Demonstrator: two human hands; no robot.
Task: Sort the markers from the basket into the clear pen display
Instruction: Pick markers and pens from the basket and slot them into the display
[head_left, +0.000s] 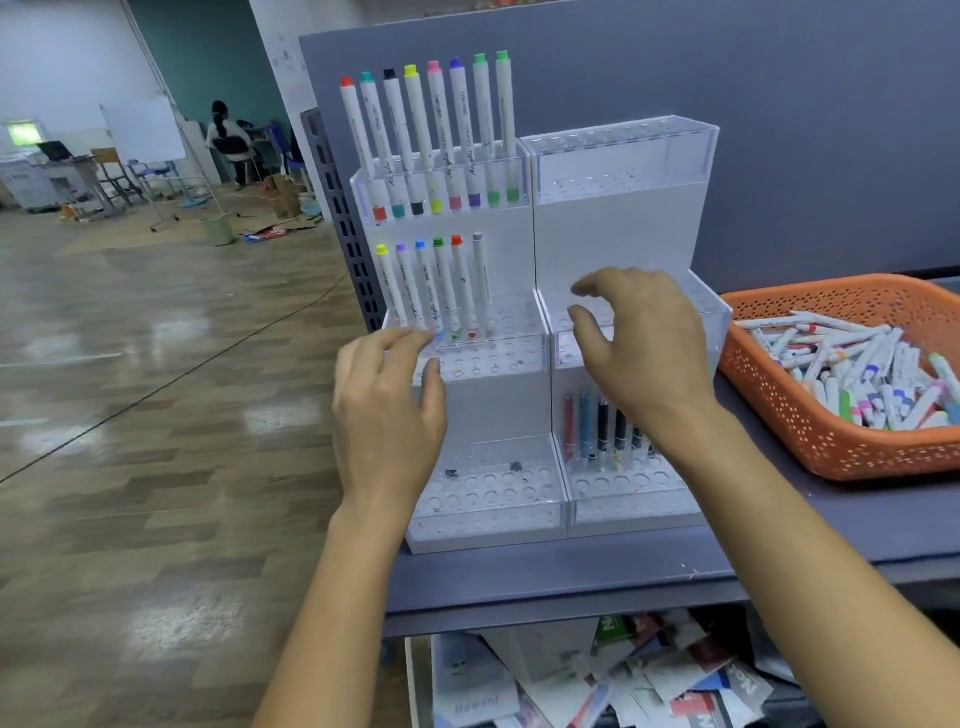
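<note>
While both hands are held up before the pen display (618, 234), nothing is gripped by either: the left hand (387, 415) is loosely curled just beside the left half's middle tier, and the right hand (639, 348) is half open, thumb and forefinger apart, before the right half's middle tier. Markers (431, 135) are stood in the left half's upper two rows, while a heap (857, 374) is left in the orange basket (779, 415) on the tabletop (623, 566), its right side cut off by the frame. Dark pens (597, 426) in the lowest right tier are partly hidden by the right wrist, and whether the left fingertips touch the display cannot be told.
</note>
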